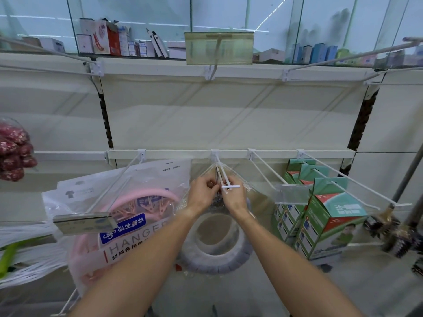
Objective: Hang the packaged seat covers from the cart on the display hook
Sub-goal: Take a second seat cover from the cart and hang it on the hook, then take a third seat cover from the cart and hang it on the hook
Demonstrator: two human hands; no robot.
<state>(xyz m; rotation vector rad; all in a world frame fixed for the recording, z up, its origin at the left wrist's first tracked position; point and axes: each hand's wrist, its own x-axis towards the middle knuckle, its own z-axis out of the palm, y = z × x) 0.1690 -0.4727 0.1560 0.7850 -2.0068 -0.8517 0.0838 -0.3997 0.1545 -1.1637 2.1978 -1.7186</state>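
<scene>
Two hands, left hand (201, 193) and right hand (234, 195), on one seat cover package (215, 245) at one display hook (223, 177).

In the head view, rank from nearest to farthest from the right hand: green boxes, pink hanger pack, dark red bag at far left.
From the right hand:
1. Pink hanger pack, lower left, and green boxes, right: too close to call.
2. Dark red bag, far left edge, farthest.

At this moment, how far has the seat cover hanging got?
Done: at least one clear pack already sits far back on the hook. In hand: both the left hand and right hand are threading the seat cover pack's top onto the hook tip. Left: sliding it back; the cart is out of view.
</scene>
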